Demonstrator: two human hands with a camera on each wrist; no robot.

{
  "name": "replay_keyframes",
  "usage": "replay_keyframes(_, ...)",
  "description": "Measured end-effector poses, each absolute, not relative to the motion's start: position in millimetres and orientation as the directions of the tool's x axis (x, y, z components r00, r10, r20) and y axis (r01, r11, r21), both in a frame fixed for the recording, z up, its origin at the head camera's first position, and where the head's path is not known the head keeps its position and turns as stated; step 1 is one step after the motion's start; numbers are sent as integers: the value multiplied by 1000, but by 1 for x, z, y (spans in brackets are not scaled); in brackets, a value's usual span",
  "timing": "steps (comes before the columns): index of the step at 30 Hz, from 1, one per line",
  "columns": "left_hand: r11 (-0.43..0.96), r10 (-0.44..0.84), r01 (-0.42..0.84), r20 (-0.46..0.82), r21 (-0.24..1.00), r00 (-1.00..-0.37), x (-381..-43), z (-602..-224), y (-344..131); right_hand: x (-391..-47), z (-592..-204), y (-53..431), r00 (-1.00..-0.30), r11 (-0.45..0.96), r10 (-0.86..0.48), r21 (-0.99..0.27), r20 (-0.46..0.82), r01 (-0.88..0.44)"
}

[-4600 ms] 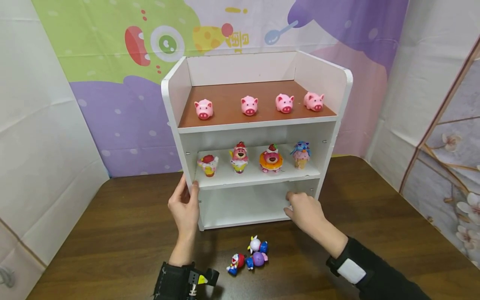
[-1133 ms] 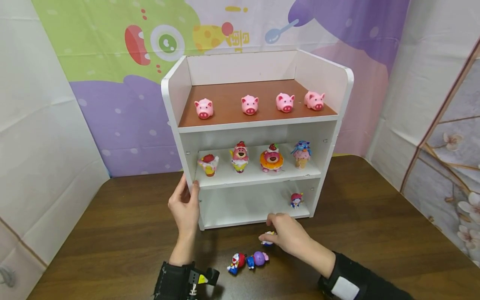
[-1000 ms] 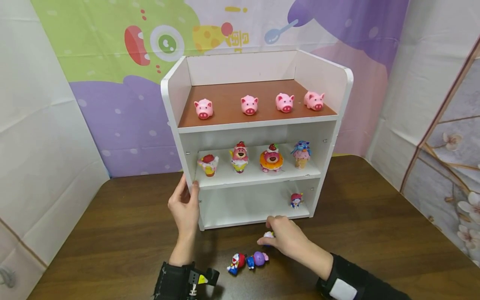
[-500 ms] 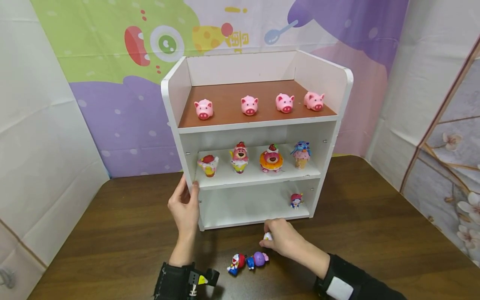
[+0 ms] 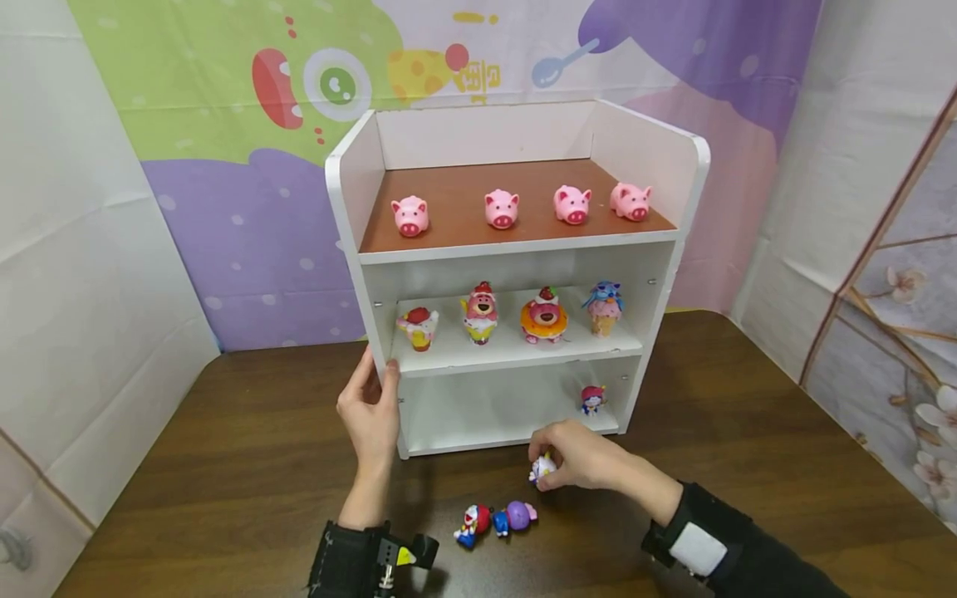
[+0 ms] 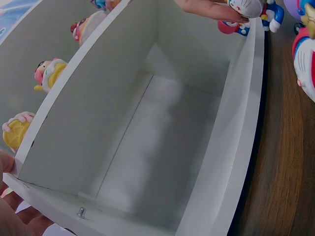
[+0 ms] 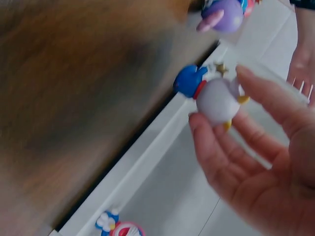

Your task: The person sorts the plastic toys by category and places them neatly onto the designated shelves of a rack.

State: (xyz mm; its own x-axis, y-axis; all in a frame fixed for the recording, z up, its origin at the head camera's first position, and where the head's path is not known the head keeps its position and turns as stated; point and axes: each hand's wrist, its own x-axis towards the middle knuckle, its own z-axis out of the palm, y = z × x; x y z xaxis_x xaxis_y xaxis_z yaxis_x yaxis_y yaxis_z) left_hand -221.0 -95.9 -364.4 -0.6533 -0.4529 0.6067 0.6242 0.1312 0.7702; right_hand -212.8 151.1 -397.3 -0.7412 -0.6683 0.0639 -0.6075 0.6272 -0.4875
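Between thumb and fingers of my right hand [image 5: 579, 457] is a small figurine [image 7: 216, 101] with a round white head, yellow horns, a red collar and a blue body. It hangs just in front of the shelf's lower edge. My left hand [image 5: 371, 419] grips the left side panel of the white shelf unit [image 5: 516, 365], thumb at the front edge. On the table in front lie a red-and-white figurine [image 5: 473, 525] and a purple-headed figurine [image 5: 516, 517]. A red-hatted figurine [image 5: 593, 399] stands at the right end of the bottom shelf.
Several pink pigs, among them one pig [image 5: 410, 216] at the left, line the brown top shelf. The middle shelf bears a row of dessert-like figurines, including a bear in an orange ring [image 5: 544, 319]. A patterned cloth [image 5: 247, 241] hangs behind the wooden table [image 5: 224, 465].
My right hand has left the bottom shelf's right end, where the red-hatted figurine now shows. It has taken the white-headed figurine from the table group and raised it. My left hand stays put.
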Motion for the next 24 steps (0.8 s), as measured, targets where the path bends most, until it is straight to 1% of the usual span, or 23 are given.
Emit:
replay_keyframes(6, 125, -460, 626, 604, 770, -651, -225, -368, -97, -218, -394, 157, -651, 573, -759, -498, -22, -651)
replay_keyframes(9, 122, -462, 637, 612, 761, -642, -232, -376, -99, -219, -394, 159, -631, 571, -774, -490, -54, -658)
replay_keyframes(14, 122, -472, 645, 616, 754, -631, -239, -385, -101, -220, -397, 160, -618, 570, -782, -490, -78, -660)
replay_keyframes(17, 120, -477, 642, 612, 757, -632, -241, -386, -101, -220, -397, 160, -617, 575, -782, -476, -82, -665)
replay_keyframes(19, 123, -477, 638, 609, 760, -634, -240, -385, -101, -219, -396, 160, -632, 589, -771, -468, -81, -658)
replay_keyframes(22, 129, -470, 635, 611, 762, -637, -238, -383, -101, -217, -393, 160, -675, 617, -736, -462, -51, -638)
replay_keyframes(24, 131, -461, 636, 615, 760, -640, -233, -378, -100, -214, -391, 159, -715, 637, -699, -452, 4, -625)
